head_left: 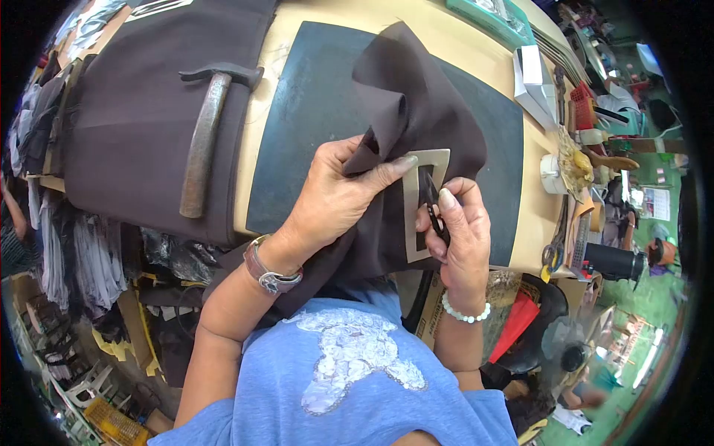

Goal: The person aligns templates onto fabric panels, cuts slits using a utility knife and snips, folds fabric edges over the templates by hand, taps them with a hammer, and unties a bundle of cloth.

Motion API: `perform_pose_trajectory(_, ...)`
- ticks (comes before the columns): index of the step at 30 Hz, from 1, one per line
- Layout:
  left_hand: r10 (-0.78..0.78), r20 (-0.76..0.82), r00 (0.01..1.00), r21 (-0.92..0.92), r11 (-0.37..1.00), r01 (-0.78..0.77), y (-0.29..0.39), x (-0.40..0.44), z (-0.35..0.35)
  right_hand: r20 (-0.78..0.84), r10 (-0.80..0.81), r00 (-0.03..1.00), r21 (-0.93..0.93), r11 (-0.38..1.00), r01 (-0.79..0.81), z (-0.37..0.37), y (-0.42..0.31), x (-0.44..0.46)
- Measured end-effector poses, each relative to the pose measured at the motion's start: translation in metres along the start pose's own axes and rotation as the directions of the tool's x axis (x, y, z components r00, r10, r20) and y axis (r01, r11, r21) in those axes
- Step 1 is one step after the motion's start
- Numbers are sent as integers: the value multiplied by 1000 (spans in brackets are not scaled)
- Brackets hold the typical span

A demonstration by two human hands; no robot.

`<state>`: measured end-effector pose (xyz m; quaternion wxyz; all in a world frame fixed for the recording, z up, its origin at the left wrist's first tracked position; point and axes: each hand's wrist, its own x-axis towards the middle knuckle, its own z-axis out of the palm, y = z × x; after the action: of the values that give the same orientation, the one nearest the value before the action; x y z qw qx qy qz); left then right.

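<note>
— What was found in the left hand (338,189)?
— Brown cloth (450,115) and the upper edge of a pale rectangular frame (411,223) were pinched between thumb and fingers.
— And in the right hand (465,234)?
— A small black cutting tool (435,208) was gripped by curled fingers, its tip directed at the frame's opening (whether the cloth was touched by it could not be told).
— Where was the frame located?
— It was held against the brown cloth, over the near part of a dark mat (297,111).
— Was anything else noted?
— A hammer (206,141) was observed on folded cloth (141,141), left of the mat.
</note>
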<state>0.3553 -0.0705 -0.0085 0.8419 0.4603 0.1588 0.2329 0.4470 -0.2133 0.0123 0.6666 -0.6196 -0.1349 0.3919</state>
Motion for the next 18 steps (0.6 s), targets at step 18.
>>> perform_pose_trajectory(18, -1, -12, 1000, 60, 998, 2, 5, -7, 8, 44, -6, 999, 86, 996, 2, -1, 3, 1)
